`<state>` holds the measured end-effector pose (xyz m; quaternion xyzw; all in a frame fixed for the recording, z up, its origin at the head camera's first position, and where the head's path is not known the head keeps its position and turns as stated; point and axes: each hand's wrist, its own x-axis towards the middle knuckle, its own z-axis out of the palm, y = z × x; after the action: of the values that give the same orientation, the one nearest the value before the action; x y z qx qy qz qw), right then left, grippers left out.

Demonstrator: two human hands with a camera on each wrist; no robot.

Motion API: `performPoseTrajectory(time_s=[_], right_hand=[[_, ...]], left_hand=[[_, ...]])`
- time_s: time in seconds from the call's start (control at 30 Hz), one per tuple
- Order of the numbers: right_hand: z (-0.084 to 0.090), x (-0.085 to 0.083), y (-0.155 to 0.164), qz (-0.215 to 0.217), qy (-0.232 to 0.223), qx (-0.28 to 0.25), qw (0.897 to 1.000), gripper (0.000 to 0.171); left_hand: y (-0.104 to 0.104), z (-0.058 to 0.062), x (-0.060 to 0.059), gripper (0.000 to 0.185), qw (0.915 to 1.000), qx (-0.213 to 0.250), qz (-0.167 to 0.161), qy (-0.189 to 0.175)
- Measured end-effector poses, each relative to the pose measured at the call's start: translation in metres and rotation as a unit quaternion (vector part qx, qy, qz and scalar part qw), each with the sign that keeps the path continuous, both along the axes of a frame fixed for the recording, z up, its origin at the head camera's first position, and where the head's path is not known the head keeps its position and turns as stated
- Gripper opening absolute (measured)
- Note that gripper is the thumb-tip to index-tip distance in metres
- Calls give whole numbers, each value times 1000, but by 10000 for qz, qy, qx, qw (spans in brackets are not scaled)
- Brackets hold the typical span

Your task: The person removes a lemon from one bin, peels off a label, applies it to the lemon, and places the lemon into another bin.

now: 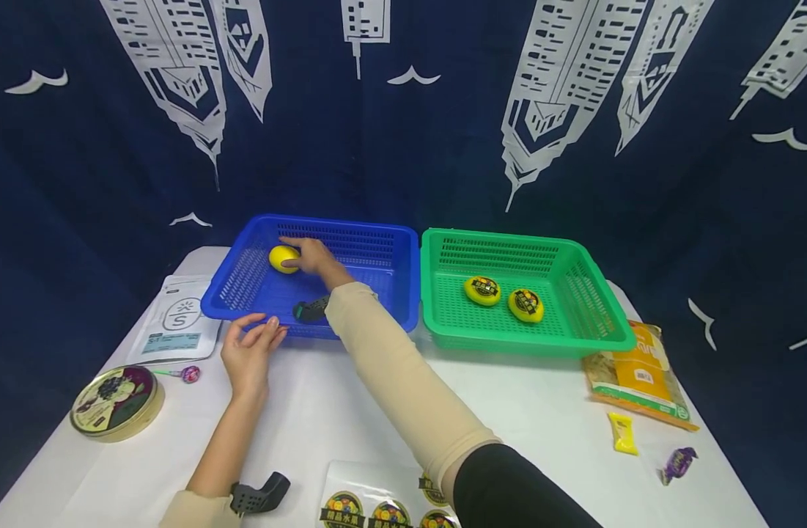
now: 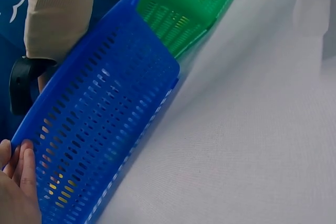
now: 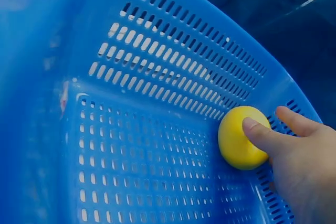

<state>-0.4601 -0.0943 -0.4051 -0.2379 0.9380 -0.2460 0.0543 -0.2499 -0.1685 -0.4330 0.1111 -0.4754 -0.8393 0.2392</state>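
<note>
Black sleeve [image 1: 509,484] nr cam; R hand [image 1: 313,257] half-open, thumb on lemon [image 3: 233,145]
Smooth, bright yel., rounded; bskt rim [image 2: 71,72] pinched by L hand [image 1: 248,359]

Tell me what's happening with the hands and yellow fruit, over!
Right hand touching yellow fruit inside blue basket. Left hand holding basket's rim. Nothing seen blocking the fruit.

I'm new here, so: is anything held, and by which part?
The left hand pinches the blue basket by its near rim. The right hand has its thumb on the side of the lemon; whether it grips is unclear.
</note>
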Motion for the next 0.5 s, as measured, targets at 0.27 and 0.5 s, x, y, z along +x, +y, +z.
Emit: performPoseTrajectory(time_s=[0.27,0.5], right_hand=[[-3,-1,1,152,-91,261,9995,54],[-2,0,-1,170,-242,-68,9995,48]], left_hand=[[3,0,1,19,10000,14,1,-54],[1,-1,0,20,10000,65,3,2]])
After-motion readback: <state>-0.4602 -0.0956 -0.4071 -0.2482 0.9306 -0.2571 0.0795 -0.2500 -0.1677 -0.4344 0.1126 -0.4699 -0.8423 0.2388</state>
